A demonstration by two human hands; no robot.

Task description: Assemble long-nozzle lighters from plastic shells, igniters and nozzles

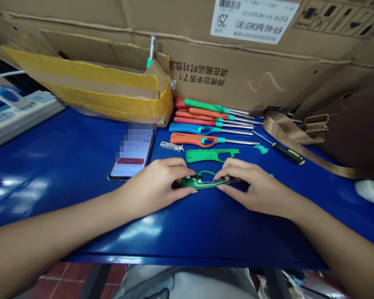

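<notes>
Between my hands lies a green lighter shell half [202, 182], with white wires and small parts showing inside it. My left hand [171, 178] pinches its handle end between thumb and fingers. At the other end, my right hand [241, 180] grips the same shell near the neck, where a dark rod or tube runs along it. The matching green shell half [202, 155] rests just beyond, inner side up. Left of that sits a clear fluid reservoir [171, 145]. A small teal piece [261, 149] lies to the right.
Several assembled long-necked lighters, including an orange one [190, 139], lie in a row at the back. A screwdriver [288, 153] is at the right, a phone [132, 153] at the left. A taped cardboard box [112, 89] and power strip [21, 112] stand farther left on the blue table [174, 236].
</notes>
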